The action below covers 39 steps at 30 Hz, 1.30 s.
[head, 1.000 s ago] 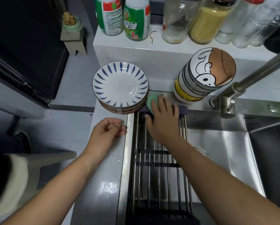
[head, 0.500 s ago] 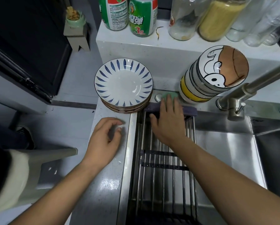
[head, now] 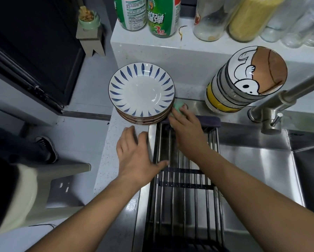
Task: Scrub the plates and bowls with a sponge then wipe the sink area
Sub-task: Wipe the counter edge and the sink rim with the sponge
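Two hands are showing. The left hand is lying flat, fingers spread, on the counter. The right hand is pressing straight fingers onto the green sponge, just beside the stacked plates.

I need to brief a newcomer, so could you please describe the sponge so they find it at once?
Start at the steel sink. On its back rim, between the plates and the stacked bowls, the right hand rests on the sponge. It alone there is soft and pale green.
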Available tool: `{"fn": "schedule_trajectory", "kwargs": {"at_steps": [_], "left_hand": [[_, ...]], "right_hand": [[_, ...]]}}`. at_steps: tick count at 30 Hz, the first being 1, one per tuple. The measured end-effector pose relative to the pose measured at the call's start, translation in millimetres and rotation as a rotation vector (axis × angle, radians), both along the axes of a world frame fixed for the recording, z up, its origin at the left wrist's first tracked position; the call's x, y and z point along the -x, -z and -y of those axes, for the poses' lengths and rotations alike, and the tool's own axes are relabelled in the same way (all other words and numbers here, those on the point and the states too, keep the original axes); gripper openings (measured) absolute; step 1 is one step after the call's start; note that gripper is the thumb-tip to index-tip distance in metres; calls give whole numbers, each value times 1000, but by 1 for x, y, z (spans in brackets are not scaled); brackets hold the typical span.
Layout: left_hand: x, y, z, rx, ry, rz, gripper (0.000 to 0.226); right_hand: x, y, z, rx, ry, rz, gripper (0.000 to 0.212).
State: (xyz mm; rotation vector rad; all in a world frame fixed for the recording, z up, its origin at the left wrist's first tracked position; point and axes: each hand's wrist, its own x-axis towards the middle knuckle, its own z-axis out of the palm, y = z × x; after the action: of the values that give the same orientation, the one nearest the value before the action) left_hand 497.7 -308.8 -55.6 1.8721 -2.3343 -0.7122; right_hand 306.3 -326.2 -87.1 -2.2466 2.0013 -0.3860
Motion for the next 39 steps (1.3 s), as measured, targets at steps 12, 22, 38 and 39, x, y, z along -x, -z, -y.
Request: {"fn": "schedule_trajectory", "kwargs": {"at_steps": [12, 22, 38, 39], "left_hand": [[6, 0, -1, -78, -35, 60, 107], [-11, -5, -1, -23, 33, -73, 83], [-108, 16, -41, -103, -426, -549, 46], [-108, 17, -42, -113, -424, -528, 50]], "right_hand": [[15, -4, 1, 69, 108, 29, 62], [-5, -35, -36, 26, 106, 411, 41], [-97, -2, -103, -129, -290, 137, 59], [-97, -2, -102, -128, -276, 155, 57]]}}
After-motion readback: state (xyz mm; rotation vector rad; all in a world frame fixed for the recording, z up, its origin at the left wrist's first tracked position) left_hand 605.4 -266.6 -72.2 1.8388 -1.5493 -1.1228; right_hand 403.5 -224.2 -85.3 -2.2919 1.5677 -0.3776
